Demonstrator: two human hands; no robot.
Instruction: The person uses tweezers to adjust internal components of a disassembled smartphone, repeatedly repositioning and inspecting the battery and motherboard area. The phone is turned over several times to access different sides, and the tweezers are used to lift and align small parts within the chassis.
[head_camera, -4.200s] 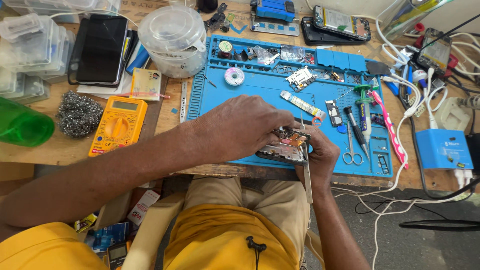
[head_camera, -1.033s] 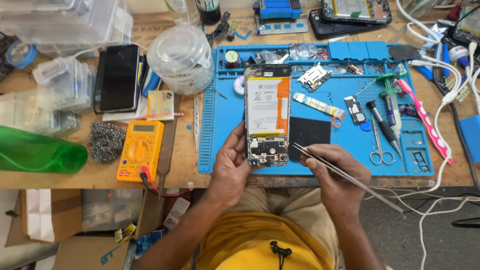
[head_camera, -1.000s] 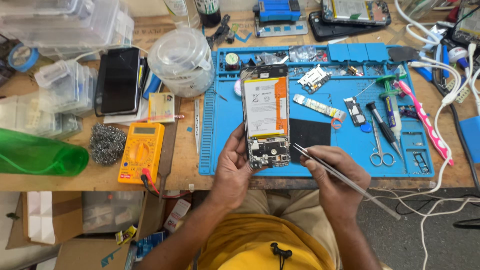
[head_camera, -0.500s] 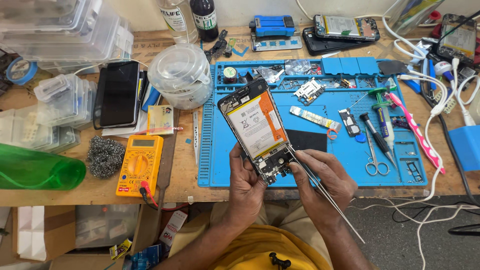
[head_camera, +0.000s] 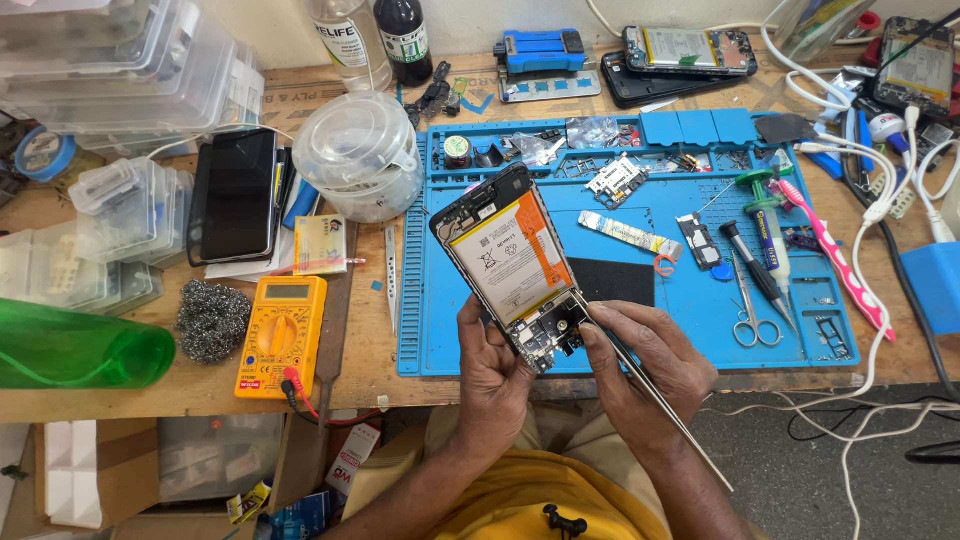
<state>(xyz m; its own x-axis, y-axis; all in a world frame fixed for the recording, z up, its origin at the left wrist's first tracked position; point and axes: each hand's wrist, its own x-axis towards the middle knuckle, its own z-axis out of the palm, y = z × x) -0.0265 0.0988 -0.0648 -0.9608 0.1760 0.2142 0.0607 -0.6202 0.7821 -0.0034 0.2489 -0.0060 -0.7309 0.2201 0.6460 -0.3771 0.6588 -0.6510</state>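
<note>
Both hands meet low over the blue repair mat (head_camera: 700, 330) in the head view. Our left hand (head_camera: 492, 365) is clamped around the lower end of the opened phone (head_camera: 510, 262), which leans toward eleven o'clock with its battery facing up. Our right hand (head_camera: 645, 355) pinches long tweezers (head_camera: 640, 375), tips touching the board at the phone's lower edge, handle trailing toward five o'clock. We judge the step goes best with the left grip firm, the tips kept off the battery and the pressure light. We count one yellow multimeter (head_camera: 282, 335) at nine o'clock, one pair of scissors (head_camera: 748, 318) at three, and two bottles (head_camera: 375, 38) at twelve.
</note>
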